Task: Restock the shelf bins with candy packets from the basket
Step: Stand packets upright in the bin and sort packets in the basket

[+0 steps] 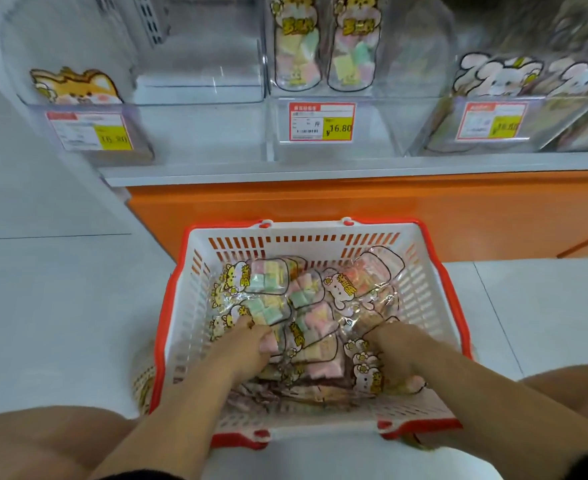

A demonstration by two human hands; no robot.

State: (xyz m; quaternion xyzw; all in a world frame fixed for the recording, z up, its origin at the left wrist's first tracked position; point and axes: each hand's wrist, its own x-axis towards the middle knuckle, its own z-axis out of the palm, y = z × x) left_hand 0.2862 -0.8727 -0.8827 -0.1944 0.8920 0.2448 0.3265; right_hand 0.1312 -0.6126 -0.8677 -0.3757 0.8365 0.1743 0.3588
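Observation:
A white basket with a red rim (195, 271) sits on the floor in front of me, holding several clear candy packets (306, 299) with cartoon animal prints. My left hand (244, 348) is down in the basket, its fingers curled round a packet of pastel candy. My right hand (396, 351) reaches into the right side and its fingers are buried among the packets, so its hold is hidden. Above, clear shelf bins line the shelf: the left bin (88, 109) shows one packet, the middle bin (320, 64) has two upright packets, the right bin (514, 98) holds white-printed packets.
Price tags (320, 121) hang on the bin fronts. An orange base panel (320, 206) runs under the shelf, just behind the basket. My bare knees (43, 441) flank the basket on the pale tiled floor.

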